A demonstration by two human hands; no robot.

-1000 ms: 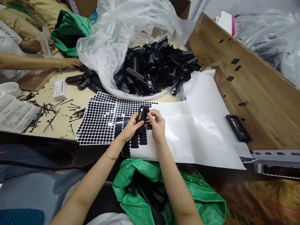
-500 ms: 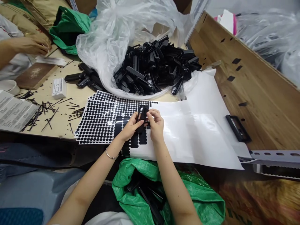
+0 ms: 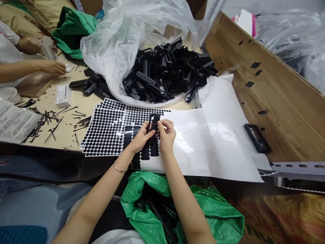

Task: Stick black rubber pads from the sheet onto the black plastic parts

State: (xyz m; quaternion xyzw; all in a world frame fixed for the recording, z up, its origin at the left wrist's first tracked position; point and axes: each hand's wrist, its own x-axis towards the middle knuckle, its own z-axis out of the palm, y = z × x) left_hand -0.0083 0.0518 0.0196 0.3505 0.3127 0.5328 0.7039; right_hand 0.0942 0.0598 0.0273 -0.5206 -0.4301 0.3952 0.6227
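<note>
My left hand grips a narrow black plastic part upright over a white backing sheet. My right hand presses against the part's right side with fingers pinched together. Under both hands lie sheets of black round stickers and several oblong black pads. Whether a sticker sits under my right fingertips is hidden.
A clear plastic bag spills a heap of black plastic parts behind the sheets. A green bag with finished parts sits in my lap. A wooden board rises on the right. Another person's hands work at far left near thin black sticks.
My hands stay on the black part with only small finger shifts. The other person's hands at far left have moved, one reaching back over the table.
</note>
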